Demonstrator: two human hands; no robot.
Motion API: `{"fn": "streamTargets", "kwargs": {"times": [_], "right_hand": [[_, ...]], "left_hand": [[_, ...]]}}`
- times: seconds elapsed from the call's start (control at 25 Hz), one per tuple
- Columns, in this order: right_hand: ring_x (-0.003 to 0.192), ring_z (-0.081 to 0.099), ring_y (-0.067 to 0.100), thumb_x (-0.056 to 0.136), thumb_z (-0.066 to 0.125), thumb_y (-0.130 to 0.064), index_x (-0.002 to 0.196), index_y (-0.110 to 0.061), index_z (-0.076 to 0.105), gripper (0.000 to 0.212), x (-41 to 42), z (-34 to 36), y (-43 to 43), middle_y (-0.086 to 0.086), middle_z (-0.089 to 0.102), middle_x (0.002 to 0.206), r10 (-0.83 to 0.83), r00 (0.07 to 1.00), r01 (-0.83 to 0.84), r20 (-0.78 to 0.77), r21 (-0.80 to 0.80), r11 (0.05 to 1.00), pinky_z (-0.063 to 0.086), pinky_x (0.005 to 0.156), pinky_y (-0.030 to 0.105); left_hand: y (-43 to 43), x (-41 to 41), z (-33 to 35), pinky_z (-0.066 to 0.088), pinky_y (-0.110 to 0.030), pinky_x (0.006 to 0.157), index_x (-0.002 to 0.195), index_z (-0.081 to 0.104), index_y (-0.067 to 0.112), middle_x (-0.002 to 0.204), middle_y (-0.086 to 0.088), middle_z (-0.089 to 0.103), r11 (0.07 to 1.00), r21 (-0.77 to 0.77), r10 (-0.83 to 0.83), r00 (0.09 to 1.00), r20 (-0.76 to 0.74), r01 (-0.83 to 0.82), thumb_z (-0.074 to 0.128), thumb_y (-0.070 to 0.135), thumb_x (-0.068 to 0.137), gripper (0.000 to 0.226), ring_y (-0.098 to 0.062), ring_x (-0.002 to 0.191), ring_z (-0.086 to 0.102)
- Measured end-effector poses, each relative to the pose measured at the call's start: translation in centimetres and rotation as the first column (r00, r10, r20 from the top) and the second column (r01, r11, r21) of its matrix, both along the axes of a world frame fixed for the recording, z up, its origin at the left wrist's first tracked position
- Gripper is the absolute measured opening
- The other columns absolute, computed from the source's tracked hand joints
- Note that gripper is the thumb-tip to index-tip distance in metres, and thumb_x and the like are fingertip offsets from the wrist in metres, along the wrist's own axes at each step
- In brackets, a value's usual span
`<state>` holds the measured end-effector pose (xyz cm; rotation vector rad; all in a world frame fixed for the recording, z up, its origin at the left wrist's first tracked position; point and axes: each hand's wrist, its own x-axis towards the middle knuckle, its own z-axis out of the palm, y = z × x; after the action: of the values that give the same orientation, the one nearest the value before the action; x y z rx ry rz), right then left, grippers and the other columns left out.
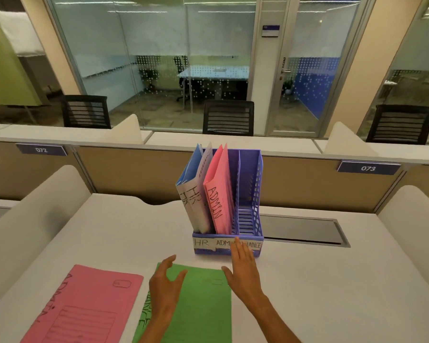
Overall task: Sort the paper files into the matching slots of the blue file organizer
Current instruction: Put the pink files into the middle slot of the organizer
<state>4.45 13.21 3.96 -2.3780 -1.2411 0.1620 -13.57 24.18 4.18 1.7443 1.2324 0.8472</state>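
The blue file organizer stands mid-desk, its front labelled HR, ADMIN and FINANCE. Blue and white HR files lean in the left slot, pink ADMIN files fill the middle slot, and the right slot holds nothing. A green FINANCE file lies flat in front of the organizer. My left hand hovers over the green file's left part with fingers loosely spread. My right hand is open above the file's far right corner, its fingertips in front of the organizer's labels. A pink ADMIN file lies flat to the left.
The white desk has a grey cable hatch right of the organizer. Beige dividers rise on both sides and behind, with tags 072 and 073. Black chairs and glass office walls stand beyond.
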Motion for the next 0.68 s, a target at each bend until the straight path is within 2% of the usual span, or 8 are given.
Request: {"fn": "streamTargets", "kwargs": {"times": [0.08, 0.2, 0.4, 0.56, 0.68], "right_hand": [[0.147, 0.000, 0.022, 0.092, 0.054, -0.037, 0.150, -0.015, 0.009, 0.077, -3.1, -0.3, 0.0, 0.003, 0.003, 0.159, 0.048, 0.999, -0.048, -0.006, 0.001, 0.999, -0.005, 0.115, 0.029], [0.147, 0.000, 0.023, 0.092, 0.054, -0.037, 0.150, -0.013, 0.011, 0.077, -8.4, -1.1, 1.0, 0.005, 0.003, 0.159, 0.104, 0.993, -0.105, -0.064, -0.019, 0.994, -0.002, 0.114, 0.029], [0.146, 0.006, 0.022, 0.092, 0.055, -0.034, 0.150, -0.015, 0.013, 0.074, -17.7, -2.0, 4.1, 0.005, 0.008, 0.159, 0.251, 0.957, -0.261, -0.142, -0.051, 0.964, 0.005, 0.116, 0.029], [0.141, 0.026, 0.023, 0.091, 0.055, -0.038, 0.149, -0.020, 0.020, 0.070, -24.2, -3.5, 6.1, 0.008, 0.028, 0.154, 0.362, 0.904, -0.400, -0.226, -0.148, 0.905, 0.022, 0.114, 0.033], [0.137, 0.032, 0.028, 0.090, 0.053, -0.037, 0.144, -0.024, 0.029, 0.060, -27.9, -4.9, 6.8, 0.012, 0.039, 0.147, 0.429, 0.867, -0.487, -0.254, -0.250, 0.837, 0.031, 0.110, 0.040]], "left_hand": [[0.8, -5.0, -0.6, 0.051, -0.034, 0.089, 0.122, 0.063, 0.017, 0.117, -0.008, 0.068, 0.998, -0.037, 0.056, 0.997, -0.052, -0.058, 0.083, 0.014, 0.073, 0.052, -0.021, 0.104, 0.062], [1.9, -10.2, -1.0, 0.046, -0.048, 0.103, 0.124, 0.060, 0.018, 0.131, -0.011, 0.062, 0.992, -0.070, 0.093, 0.984, -0.154, -0.104, 0.080, 0.017, 0.075, 0.053, -0.030, 0.118, 0.059], [3.9, -16.4, -1.7, 0.036, -0.042, 0.109, 0.124, 0.061, 0.017, 0.138, -0.006, 0.056, 0.987, -0.119, 0.088, 0.979, -0.186, -0.111, 0.080, 0.016, 0.075, 0.052, -0.026, 0.128, 0.052], [6.7, -22.6, -3.1, 0.039, -0.040, 0.107, 0.119, 0.063, 0.013, 0.132, -0.010, 0.060, 0.966, -0.193, 0.122, 0.963, -0.240, -0.171, 0.079, 0.009, 0.076, 0.046, -0.027, 0.125, 0.054], [9.2, -27.6, -3.6, 0.044, -0.039, 0.102, 0.114, 0.065, 0.008, 0.124, -0.014, 0.063, 0.959, -0.128, 0.207, 0.932, -0.297, -0.254, 0.077, 0.002, 0.075, 0.040, -0.029, 0.117, 0.058]]}}
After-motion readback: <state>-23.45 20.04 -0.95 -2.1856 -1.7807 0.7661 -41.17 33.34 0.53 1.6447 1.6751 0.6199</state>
